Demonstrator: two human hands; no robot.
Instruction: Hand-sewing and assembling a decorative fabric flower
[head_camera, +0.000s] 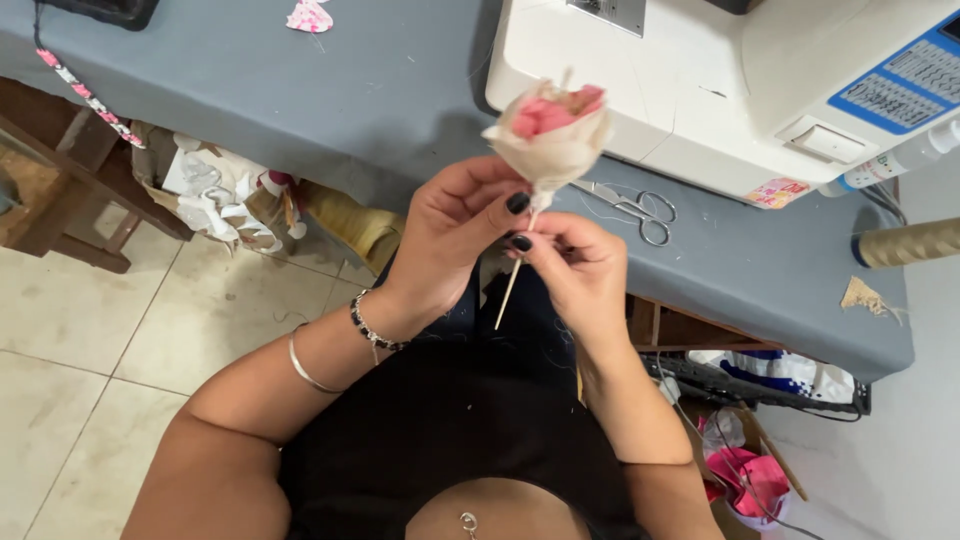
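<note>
Left hand (455, 235) is pinching the cloth flower (550, 135) at its base, fingers closed, holding it upright above the lap. Right hand (580, 265) is gripping the stick (507, 298) just below, likely steadying it. Scissors (640, 210) are lying on the worktop (300, 90) beside the sewing machine (720, 80).

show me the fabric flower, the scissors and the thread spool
fabric flower (552, 132), head view, on its cream outer petal
scissors (640, 208), head view, near the pivot by the handles
thread spool (908, 243), head view, on the wound tan thread
</note>
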